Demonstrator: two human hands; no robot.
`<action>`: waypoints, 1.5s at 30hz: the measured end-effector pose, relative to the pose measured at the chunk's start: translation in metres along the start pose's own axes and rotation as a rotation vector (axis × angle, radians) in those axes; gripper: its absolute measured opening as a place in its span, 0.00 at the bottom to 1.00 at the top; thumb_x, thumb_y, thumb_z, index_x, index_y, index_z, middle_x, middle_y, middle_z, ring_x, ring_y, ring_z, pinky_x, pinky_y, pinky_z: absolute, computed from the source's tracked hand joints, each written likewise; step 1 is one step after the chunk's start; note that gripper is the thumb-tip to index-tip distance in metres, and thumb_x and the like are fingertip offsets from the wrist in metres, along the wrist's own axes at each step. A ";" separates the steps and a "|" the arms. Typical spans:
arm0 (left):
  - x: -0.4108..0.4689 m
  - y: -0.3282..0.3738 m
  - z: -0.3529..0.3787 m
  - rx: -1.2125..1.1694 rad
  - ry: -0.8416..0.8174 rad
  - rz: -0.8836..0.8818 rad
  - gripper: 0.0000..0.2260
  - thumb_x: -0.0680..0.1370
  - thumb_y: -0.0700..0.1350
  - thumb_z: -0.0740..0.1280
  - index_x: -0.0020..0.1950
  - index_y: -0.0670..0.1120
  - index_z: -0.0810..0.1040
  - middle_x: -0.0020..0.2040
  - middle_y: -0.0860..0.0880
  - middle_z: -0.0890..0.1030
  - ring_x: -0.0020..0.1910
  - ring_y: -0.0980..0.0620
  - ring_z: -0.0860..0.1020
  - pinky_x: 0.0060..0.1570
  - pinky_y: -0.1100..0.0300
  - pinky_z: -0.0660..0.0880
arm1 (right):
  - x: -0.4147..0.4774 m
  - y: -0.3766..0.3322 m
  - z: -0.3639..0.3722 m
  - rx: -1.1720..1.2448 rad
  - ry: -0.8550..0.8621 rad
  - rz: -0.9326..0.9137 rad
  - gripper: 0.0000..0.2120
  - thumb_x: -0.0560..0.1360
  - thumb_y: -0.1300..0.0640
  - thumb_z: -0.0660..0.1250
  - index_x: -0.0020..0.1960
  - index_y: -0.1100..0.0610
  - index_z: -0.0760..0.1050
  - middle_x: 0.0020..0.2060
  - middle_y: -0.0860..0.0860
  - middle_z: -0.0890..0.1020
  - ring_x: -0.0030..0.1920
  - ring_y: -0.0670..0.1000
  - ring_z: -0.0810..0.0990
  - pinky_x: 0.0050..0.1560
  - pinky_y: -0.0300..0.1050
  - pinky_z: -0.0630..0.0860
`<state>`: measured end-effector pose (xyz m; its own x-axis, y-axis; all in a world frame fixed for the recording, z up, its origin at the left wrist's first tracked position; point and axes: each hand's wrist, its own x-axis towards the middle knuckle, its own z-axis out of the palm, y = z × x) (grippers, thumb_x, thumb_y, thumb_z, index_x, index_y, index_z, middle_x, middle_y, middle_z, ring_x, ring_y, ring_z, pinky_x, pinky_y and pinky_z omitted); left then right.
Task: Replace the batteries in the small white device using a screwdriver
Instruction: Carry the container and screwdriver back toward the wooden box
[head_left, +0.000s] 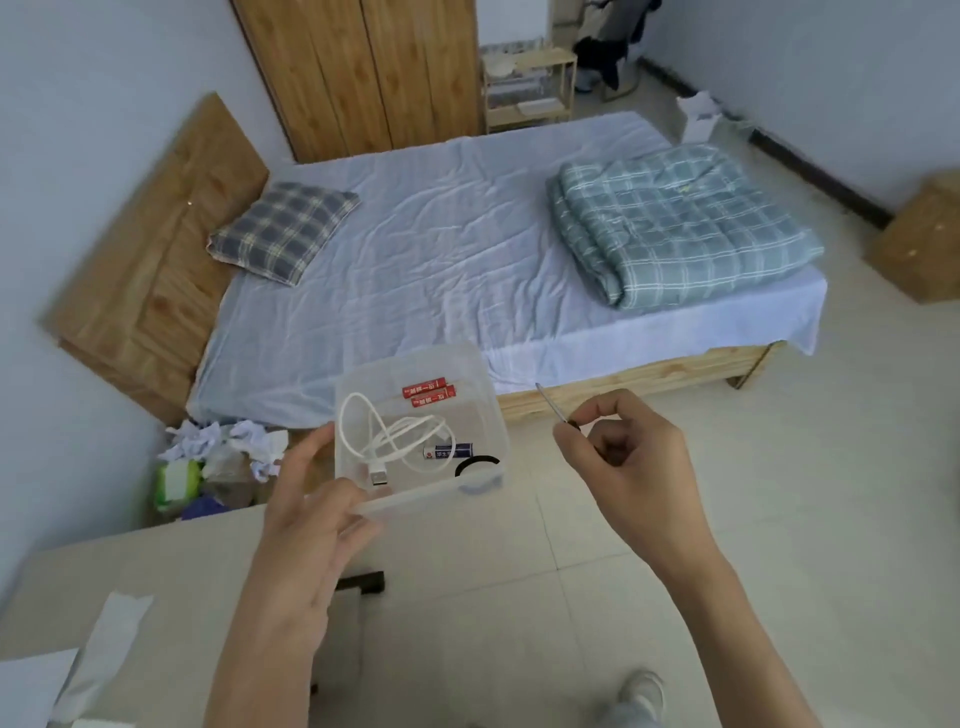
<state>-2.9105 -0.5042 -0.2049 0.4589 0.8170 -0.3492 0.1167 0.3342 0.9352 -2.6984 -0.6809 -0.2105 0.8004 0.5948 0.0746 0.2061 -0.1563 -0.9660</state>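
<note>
Batteries sit loose in a clear plastic box (483, 384) that the left hand (311, 514) holds up off the table (156, 561): 2 red ones (427, 393) lie side by side near the far wall, and 1 blue one (447, 451) lies nearer the person, just beside a coiled white USB cable (384, 436) and a black ring-shaped item (478, 464) at the near right corner. The left hand grasps the box by its near left corner, thumb along the left wall and fingers under the near rim, probably so the contents stay level and open to the other hand.

The right hand (628, 462) is closed in a pinch on a small screwdriver (553, 408), thumb and forefinger on the dark handle and the thin shaft pointing up and away to the left, clear of the box. Held this lightly, it looks freshly picked out rather than set for turning a screw.

The small white device itself does not show anywhere; a white sheet-like object (104, 649) at the lower left of the table is too blurred to name. So the task looks to be at its start: tool in hand, spare cells gathered, no cover opened yet. A bed (441, 234) and a heap of crumpled paper (223, 441) lie beyond the box, well apart from the work.
</note>
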 end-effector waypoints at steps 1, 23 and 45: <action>0.006 0.001 0.023 0.016 -0.033 -0.003 0.26 0.82 0.34 0.68 0.70 0.63 0.79 0.62 0.48 0.88 0.62 0.44 0.87 0.70 0.39 0.77 | 0.005 0.004 -0.019 -0.002 0.034 0.000 0.08 0.80 0.60 0.76 0.47 0.55 0.78 0.24 0.49 0.67 0.28 0.49 0.62 0.30 0.37 0.62; 0.048 -0.021 0.549 0.197 -0.675 -0.072 0.23 0.83 0.37 0.68 0.69 0.65 0.80 0.61 0.30 0.83 0.55 0.40 0.84 0.59 0.47 0.82 | 0.098 0.122 -0.437 -0.136 0.716 0.181 0.08 0.80 0.57 0.75 0.45 0.53 0.77 0.23 0.48 0.67 0.26 0.48 0.60 0.28 0.36 0.61; 0.197 -0.001 1.026 0.331 -1.088 -0.053 0.22 0.82 0.43 0.73 0.69 0.67 0.79 0.62 0.40 0.87 0.66 0.36 0.83 0.71 0.36 0.77 | 0.336 0.216 -0.727 -0.233 1.106 0.306 0.08 0.80 0.56 0.75 0.45 0.52 0.77 0.24 0.54 0.74 0.26 0.48 0.66 0.33 0.44 0.66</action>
<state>-1.9169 -0.8257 -0.2152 0.9484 -0.0898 -0.3040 0.3114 0.0841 0.9466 -1.9759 -1.0881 -0.2144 0.8645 -0.4848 0.1327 -0.0732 -0.3826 -0.9210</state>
